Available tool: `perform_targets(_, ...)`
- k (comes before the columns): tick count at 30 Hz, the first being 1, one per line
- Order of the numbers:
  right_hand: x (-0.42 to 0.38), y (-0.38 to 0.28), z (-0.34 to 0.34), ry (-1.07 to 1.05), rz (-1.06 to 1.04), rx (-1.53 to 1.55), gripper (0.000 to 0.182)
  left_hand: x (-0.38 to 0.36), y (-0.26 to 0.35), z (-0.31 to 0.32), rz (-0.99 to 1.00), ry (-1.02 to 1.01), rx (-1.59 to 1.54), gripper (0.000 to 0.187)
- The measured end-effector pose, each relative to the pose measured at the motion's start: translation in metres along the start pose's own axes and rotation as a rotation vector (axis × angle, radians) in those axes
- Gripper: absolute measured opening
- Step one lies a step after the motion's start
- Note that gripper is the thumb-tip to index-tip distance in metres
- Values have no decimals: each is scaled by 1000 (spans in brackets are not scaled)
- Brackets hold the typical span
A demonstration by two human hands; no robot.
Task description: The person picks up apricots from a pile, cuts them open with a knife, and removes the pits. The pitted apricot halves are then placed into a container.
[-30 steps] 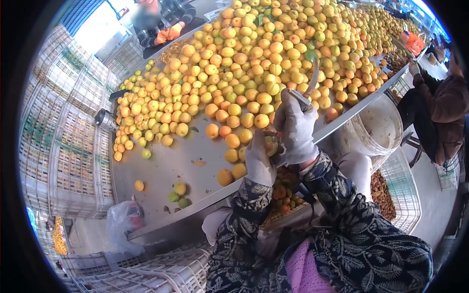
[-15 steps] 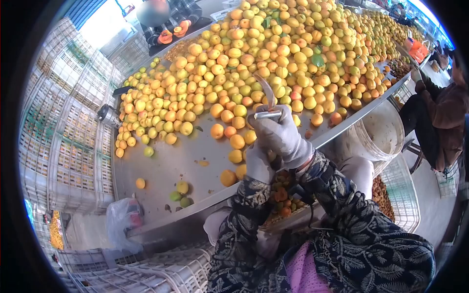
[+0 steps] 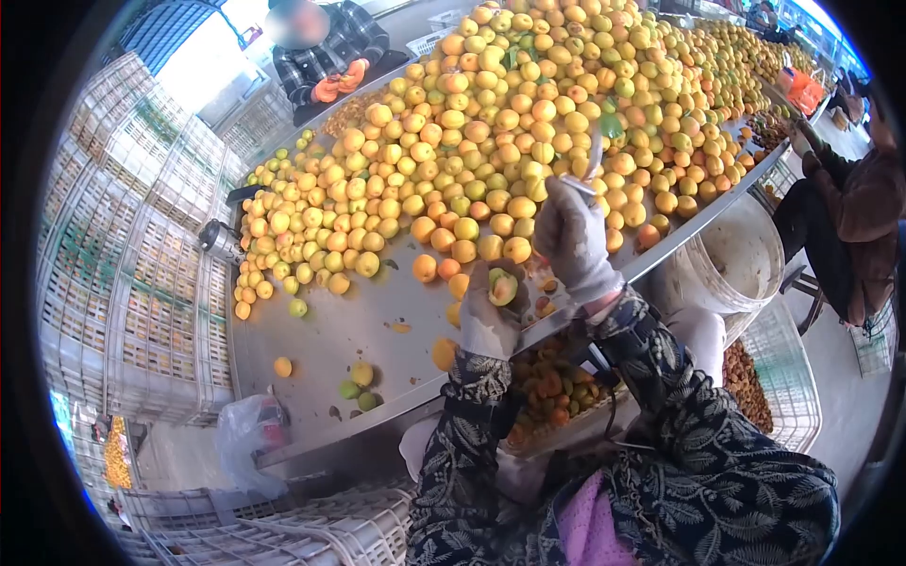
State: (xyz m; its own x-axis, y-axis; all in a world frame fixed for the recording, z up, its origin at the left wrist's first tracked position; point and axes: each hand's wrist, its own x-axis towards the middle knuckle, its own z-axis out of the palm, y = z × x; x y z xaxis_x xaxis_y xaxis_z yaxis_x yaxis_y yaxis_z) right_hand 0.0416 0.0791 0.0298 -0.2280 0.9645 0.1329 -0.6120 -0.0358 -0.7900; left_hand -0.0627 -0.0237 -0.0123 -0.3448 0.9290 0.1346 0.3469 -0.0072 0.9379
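One fruit (image 3: 503,289) (greenish) shows cut flesh; the left hand (image 3: 487,315) cradles it.

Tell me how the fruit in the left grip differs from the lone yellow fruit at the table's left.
The held fruit is cut open, flesh showing; the lone fruit looks whole. The held fruit shows green skin, the lone fruit yellow-orange. The held fruit sits in the left grip, while the lone fruit rests on the table. Both are roundish.
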Motion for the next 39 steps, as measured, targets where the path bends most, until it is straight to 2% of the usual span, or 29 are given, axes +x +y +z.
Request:
perform_targets(2, -10, -5, -6, -26, 215, -168, 17, 10, -23, 7, -227, -84, -1125, 22)
perform_targets(3, -18, 4, -10, -64, 165, -331, 14, 12, -24, 9, -224, -85, -1125, 22)
perform_targets(4, -26, 15, -16, -102, 118, -494, 15, 12, -25, 12, 66, -5, -616, 23)
perform_targets(5, -33, 17, -17, -181, 163, -572, 27, 10, -27, 15, 333, 72, -99, 25)
perform_targets(6, -41, 17, -18, -181, 170, -574, 27, 10, -30, 17, 327, 73, -100, 25)
perform_targets(8, -54, 10, -14, -311, -126, -1053, 30, 16, -28, 17, -148, 7, -883, 23)
perform_targets(9, -57, 6, -11, -338, -37, -1091, 34, 11, -18, 16, -316, -1, -1167, 14)
perform_targets(10, -58, 8, -11, -338, -37, -1090, 34, 9, -17, 16, -317, -1, -1166, 14)
perform_targets(12, -58, 13, -11, -261, -22, -1062, 31, 6, -16, 18, 17, 46, -586, 12)
perform_targets(16, -62, 23, -9, -269, -164, -1046, 25, 5, -22, 17, 40, 59, -433, 17)
perform_targets(18, -65, 29, -10, -243, -242, -1125, 26, 0, -6, 13, 185, 116, -132, 20)
perform_targets(19, -68, 31, -9, -244, -241, -1128, 26, 1, -13, 15, 184, 117, -136, 20)
perform_targets(21, -72, 35, -9, -235, -284, -1156, 29, 5, -26, 20, -335, 58, -1090, 18)
perform_targets(25, -71, 40, -14, -252, -335, -1256, 30, 8, -26, 18, -468, 75, -1342, 19)
perform_targets(27, -55, 44, -19, -136, -152, -787, 30, 8, 3, 14, -425, 55, -1440, 25)
perform_targets(28, -46, 36, -25, -128, 28, -664, 28, 6, 9, 13, -426, 46, -1438, 25)
perform_targets(30, -40, 11, -19, -185, 186, -510, 26, 1, 14, 13, -100, -2, -945, 31)
perform_targets(31, -42, 3, -17, -188, 181, -511, 26, 1, 9, 11, -11, 66, -528, 30)
perform_targets(32, -43, -3, -15, -189, 225, -578, 26, 0, 9, 8, -5, 68, -527, 30)
perform_targets(34, -45, -3, -16, -200, 271, -646, 26, -3, 9, 4, 120, 70, -146, 31)
perform_targets(36, -47, 9, -24, -225, -6, -716, 27, 0, 4, 6, 165, 124, -191, 29)
perform_targets(37, -48, 18, -27, -244, -103, -682, 28, -1, 3, 5, 115, 107, -243, 28)
perform_targets(39, -52, 16, -23, -252, -134, -775, 26, -2, 5, 6, 64, 85, -291, 26)
